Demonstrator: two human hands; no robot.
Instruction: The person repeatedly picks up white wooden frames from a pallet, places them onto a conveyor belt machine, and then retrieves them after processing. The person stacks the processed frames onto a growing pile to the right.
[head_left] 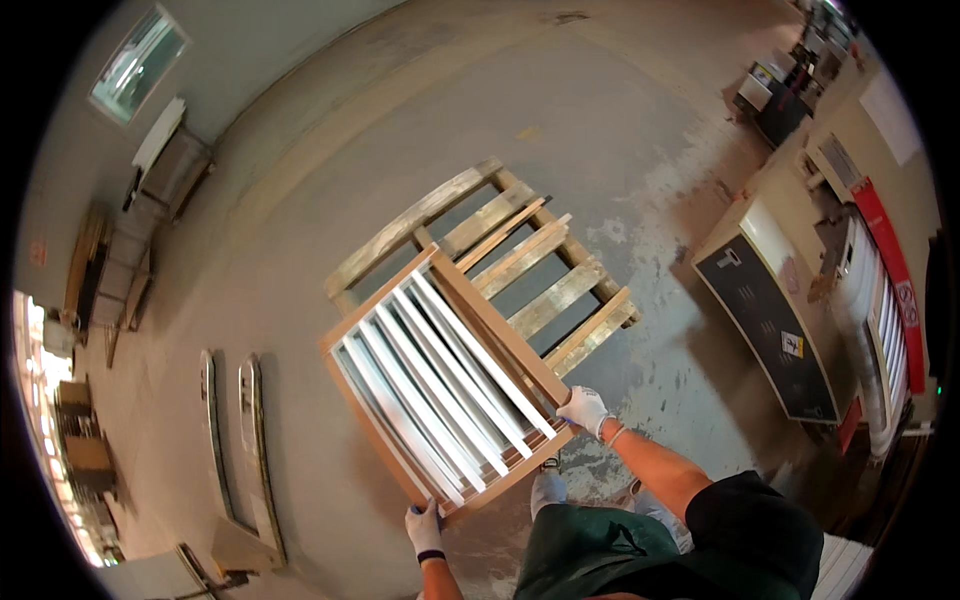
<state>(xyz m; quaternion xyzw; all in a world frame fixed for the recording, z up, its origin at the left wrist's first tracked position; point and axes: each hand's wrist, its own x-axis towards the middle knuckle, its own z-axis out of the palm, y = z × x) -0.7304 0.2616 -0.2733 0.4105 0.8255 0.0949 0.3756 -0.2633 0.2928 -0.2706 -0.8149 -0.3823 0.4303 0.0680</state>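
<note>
Workshop-type room here, bare concrete floor (620, 130) with lots of pale scuffs and stains. A weathered wooden pallet (520, 262) lies flat on the floor in the middle of the view, no proper work surface in sight. Off to the right there's a beige machine cabinet (770, 320) with a dark panel on its side, and past it a red-and-white machine (885, 300) along the wall. Far right corner has some dark equipment, too small to make out. On the left, two long curved pale pieces (232, 440) lie on the floor, and further left stacks of wooden stuff line the wall. A window (137, 62) sits up in the far left.

The person is holding a wooden frame (490, 325) with a row of white slats (440, 385) running across it, tilted over the near-left part of the pallet. The left hand (425, 527), in a white glove, is clamped on the frame's near corner. The right hand (585, 408), also gloved, is closed around the near-right corner where the side rail ends. Both hands are wrapped tight on the wood, fingers curled over the edge. A grey shoe (548, 490) shows just below the frame.
</note>
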